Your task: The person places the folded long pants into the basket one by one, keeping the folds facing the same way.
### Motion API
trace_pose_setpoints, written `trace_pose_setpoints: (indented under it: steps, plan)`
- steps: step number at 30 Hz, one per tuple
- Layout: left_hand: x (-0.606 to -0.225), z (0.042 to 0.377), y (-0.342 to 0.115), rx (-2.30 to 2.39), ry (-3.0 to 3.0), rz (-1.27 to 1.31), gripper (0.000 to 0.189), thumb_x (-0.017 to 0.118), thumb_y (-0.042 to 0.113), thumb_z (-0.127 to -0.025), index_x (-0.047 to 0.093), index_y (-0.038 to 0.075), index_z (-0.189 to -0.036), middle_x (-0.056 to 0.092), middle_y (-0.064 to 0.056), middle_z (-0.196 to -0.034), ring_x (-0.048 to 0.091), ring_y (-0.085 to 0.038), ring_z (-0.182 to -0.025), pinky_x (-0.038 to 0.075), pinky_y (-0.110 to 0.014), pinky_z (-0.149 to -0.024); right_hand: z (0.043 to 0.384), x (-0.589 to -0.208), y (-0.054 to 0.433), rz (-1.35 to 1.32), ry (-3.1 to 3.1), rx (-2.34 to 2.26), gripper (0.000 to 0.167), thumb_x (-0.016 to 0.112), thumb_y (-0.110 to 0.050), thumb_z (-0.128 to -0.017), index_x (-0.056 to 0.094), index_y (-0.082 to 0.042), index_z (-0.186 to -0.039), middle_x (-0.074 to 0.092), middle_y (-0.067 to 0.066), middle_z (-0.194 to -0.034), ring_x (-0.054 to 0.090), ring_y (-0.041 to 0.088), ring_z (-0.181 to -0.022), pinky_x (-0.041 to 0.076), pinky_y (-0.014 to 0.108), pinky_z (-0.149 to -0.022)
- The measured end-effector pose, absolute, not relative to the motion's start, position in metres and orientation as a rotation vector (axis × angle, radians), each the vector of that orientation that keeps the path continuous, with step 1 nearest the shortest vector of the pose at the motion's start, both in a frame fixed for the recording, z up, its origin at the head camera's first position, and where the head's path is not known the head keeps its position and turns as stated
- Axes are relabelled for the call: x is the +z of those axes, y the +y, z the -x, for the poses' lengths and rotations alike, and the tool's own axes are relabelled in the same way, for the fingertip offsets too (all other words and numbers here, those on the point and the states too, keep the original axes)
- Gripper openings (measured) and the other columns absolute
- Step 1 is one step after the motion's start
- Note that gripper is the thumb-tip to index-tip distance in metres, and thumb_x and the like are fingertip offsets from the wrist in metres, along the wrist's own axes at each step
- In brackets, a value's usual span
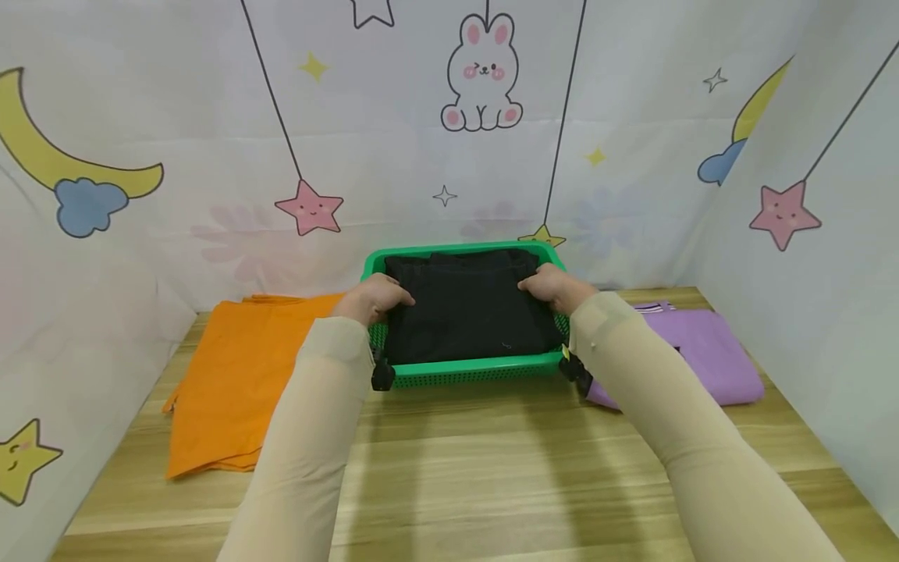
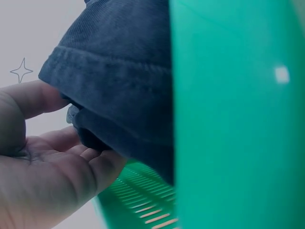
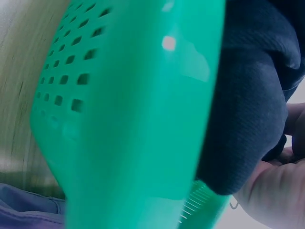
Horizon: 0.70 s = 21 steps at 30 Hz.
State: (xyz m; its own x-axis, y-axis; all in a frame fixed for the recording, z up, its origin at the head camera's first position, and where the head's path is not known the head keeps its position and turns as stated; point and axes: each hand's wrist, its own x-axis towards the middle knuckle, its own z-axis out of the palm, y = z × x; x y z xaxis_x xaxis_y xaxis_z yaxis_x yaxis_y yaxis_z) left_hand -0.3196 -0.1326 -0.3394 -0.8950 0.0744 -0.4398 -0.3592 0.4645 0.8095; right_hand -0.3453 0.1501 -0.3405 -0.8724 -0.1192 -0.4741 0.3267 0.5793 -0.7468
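A folded black garment [image 1: 470, 312] lies in a green plastic basket [image 1: 477, 365] with perforated walls. My left hand [image 1: 379, 295] grips the garment's left edge. In the left wrist view the thumb of that left hand [image 2: 52, 167] is on top of a stitched edge of the garment [image 2: 114, 76], with the fingers underneath. At the opposite edge, my right hand [image 1: 551, 286] holds the cloth. The right wrist view shows only part of this right hand [image 3: 276, 191] behind a thick fold of the garment [image 3: 248, 109]; its fingertips are mostly hidden.
Left of the basket lies a folded orange cloth item [image 1: 246, 375], partly behind my left forearm. A folded purple cloth item [image 1: 709, 351] lies on the right, partly covered by my right arm. The wooden table [image 1: 485, 468] meets printed white curtains [image 1: 393, 156] at the back and sides.
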Motion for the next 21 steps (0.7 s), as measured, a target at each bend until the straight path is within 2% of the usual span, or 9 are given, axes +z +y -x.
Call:
trace_pose_setpoints:
  steps: [9, 16, 21]
  plan:
    - [-0.3361, 0.3177, -0.132, 1.408, 2.306, 0.238, 0.066, 0.057, 0.007, -0.091, 0.026, 0.003, -0.148, 0.024, -0.015, -0.155, 0.034, -0.03, -0.138, 0.037, -0.044, -0.108, 0.3442, -0.3386, 0.1505, -0.145, 2.337, -1.19, 0.062, 0.037, -0.017, -0.102, 0.003, -0.001, -0.151, 0.018, 0.021, -0.154, 0.038, 0.034, -0.132, 0.04, 0.044, -0.105]
    - [-0.3363, 0.3171, -0.1323, 1.368, 2.311, 0.228, 0.069, 0.059, 0.009, -0.09, 0.023, 0.004, -0.15, 0.023, -0.015, -0.155, 0.031, -0.029, -0.14, 0.034, -0.044, -0.11, 0.3434, -0.3413, 0.1519, -0.157, 2.316, -1.156, 0.065, 0.037, -0.021, -0.102, -0.002, -0.004, -0.152, 0.012, 0.021, -0.156, 0.026, 0.038, -0.14, 0.03, 0.053, -0.11]
    - [-0.3364, 0.3158, -0.1329, 1.355, 2.305, 0.215, 0.071, 0.06, 0.01, -0.09, 0.022, 0.004, -0.15, 0.021, -0.015, -0.156, 0.028, -0.028, -0.141, 0.032, -0.045, -0.111, 0.3416, -0.3423, 0.1553, -0.126, 2.293, -1.164, 0.071, 0.042, -0.024, -0.1, -0.004, -0.004, -0.152, 0.012, 0.021, -0.156, 0.028, 0.039, -0.139, 0.03, 0.058, -0.108]
